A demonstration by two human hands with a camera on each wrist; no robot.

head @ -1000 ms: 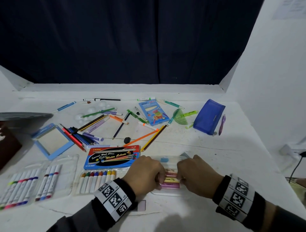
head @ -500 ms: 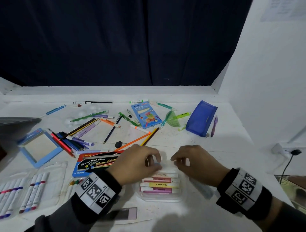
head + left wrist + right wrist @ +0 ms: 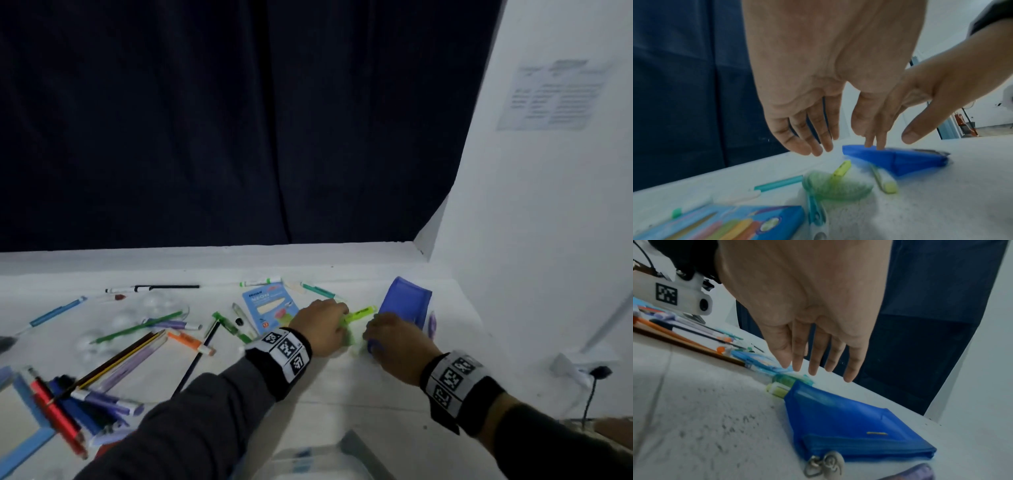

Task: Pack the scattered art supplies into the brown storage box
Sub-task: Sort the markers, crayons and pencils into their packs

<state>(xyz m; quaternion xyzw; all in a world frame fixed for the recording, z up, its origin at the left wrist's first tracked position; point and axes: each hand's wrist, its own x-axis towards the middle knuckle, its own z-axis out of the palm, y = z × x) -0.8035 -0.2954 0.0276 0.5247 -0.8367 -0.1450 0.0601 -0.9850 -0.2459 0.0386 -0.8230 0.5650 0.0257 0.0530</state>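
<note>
Both of my hands reach toward the far right part of a white surface scattered with art supplies. My left hand hovers with fingers straight and slightly spread, holding nothing, just above a green protractor and a yellow-green highlighter. My right hand is also held wide, fingers straight and pointing down; from the left wrist view its fingertips seem to touch the top of a blue pencil pouch, though the blur makes contact hard to confirm. The pouch lies flat near the white wall, a metal zipper charm at its near end and a purple pen just beside it. A second highlighter lies against the pouch's edge.

To the left of my left hand sits a light blue box of crayons, then a loose spread of pencils, pens and markers, among them an orange marker, a red marker and a teal pen. A clear plastic case sits at the near edge, close to my body. A dark curtain hangs behind the surface. I cannot see the brown storage box in any view.
</note>
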